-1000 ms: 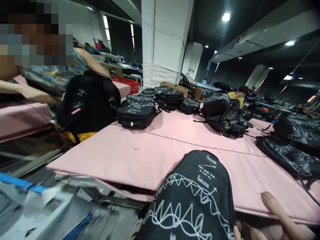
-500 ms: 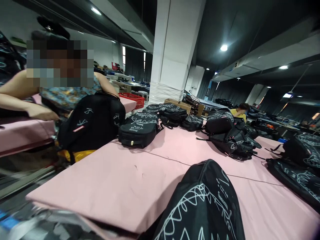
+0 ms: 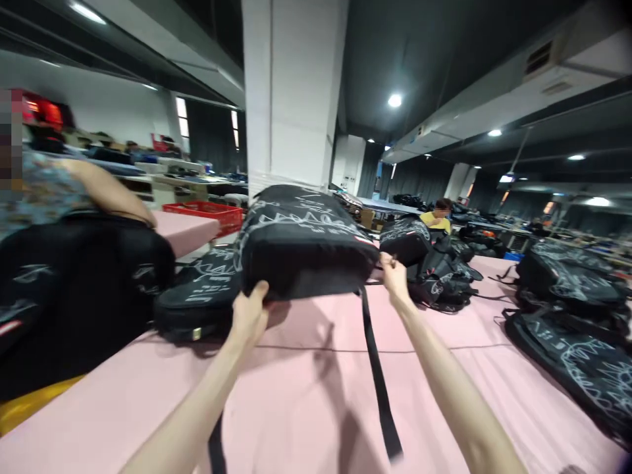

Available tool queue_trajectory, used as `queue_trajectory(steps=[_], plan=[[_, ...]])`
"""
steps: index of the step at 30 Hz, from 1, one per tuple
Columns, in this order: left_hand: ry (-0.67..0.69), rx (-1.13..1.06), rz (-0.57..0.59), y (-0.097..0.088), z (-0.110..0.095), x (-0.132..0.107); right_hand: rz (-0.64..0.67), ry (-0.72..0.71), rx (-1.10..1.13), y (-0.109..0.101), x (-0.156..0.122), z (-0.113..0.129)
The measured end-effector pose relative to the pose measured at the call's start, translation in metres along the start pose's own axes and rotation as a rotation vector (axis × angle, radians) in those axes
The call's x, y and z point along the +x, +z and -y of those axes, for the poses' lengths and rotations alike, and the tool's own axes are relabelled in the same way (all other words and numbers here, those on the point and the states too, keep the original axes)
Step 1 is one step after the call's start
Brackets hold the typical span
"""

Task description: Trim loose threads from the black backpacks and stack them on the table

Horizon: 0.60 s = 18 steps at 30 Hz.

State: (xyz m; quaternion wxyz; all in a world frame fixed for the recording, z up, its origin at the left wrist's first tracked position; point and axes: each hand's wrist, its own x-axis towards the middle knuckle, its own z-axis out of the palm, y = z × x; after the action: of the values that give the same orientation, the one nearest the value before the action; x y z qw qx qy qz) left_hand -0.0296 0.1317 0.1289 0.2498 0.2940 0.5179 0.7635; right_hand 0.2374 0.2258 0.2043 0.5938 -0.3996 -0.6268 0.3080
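Observation:
A black backpack [image 3: 306,263] with white scribbled line patterns is held up above the pink table, its flat bottom facing me. My left hand [image 3: 250,313] grips its lower left corner, thumb on the near side. At the lower right corner, my right hand [image 3: 394,273] is closed on the edge of the same bag. A black strap [image 3: 378,375] dangles from the right side, and another strap [image 3: 216,444] hangs lower left. Behind my left hand lies a second black backpack [image 3: 197,303] flat on the table.
The pink-covered table [image 3: 291,408] spreads below. More backpacks [image 3: 582,349] lie at the right, with others piled [image 3: 439,270] beyond my right hand. A co-worker's arm [image 3: 111,187] is at the left over a black backpack [image 3: 89,283]. A red crate [image 3: 207,217] and a white pillar [image 3: 296,99] stand behind.
The patterned backpack has moved from close in front of me forward over the table, and both my hands have come into view gripping it. My view has turned rightward.

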Motion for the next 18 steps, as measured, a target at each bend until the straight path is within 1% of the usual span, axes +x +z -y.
queue_trajectory(steps=[1,2,3,4,5,6,7,8,10,11,12,14,16,18], plan=[[-0.001,-0.094,-0.048,0.017,0.004,0.021,0.034,-0.022,-0.062,0.002,-0.002,-0.011],[-0.037,-0.112,-0.094,0.031,0.013,0.035,0.116,-0.020,-0.119,0.000,-0.011,-0.028],[-0.105,-0.087,-0.135,0.042,0.028,0.042,0.215,0.014,-0.164,-0.006,-0.025,-0.049],[-0.183,-0.016,-0.154,0.050,0.049,0.042,0.324,0.077,-0.218,-0.017,-0.043,-0.073],[-0.234,0.043,-0.125,0.055,0.074,0.035,0.388,0.172,-0.287,-0.032,-0.064,-0.099],[-0.264,0.082,-0.079,0.057,0.103,0.022,0.411,0.291,-0.367,-0.050,-0.085,-0.125],[-0.285,0.130,0.017,0.058,0.133,0.005,0.382,0.433,-0.457,-0.070,-0.106,-0.150],[-0.302,0.265,0.185,0.057,0.162,-0.016,0.336,0.520,-0.510,-0.091,-0.124,-0.172],[-0.267,0.497,0.432,0.056,0.213,-0.062,0.264,0.636,-0.589,-0.132,-0.150,-0.208],[-0.255,0.600,0.523,0.055,0.233,-0.084,0.246,0.681,-0.616,-0.151,-0.158,-0.221],[-0.231,0.682,0.616,0.056,0.248,-0.104,0.235,0.716,-0.639,-0.166,-0.162,-0.231],[-0.174,0.831,0.719,0.060,0.266,-0.136,0.228,0.761,-0.666,-0.187,-0.164,-0.246],[-0.047,0.952,0.759,0.065,0.272,-0.157,0.220,0.764,-0.681,-0.196,-0.158,-0.257],[0.124,1.032,0.776,0.069,0.274,-0.169,0.210,0.736,-0.699,-0.197,-0.144,-0.265]])
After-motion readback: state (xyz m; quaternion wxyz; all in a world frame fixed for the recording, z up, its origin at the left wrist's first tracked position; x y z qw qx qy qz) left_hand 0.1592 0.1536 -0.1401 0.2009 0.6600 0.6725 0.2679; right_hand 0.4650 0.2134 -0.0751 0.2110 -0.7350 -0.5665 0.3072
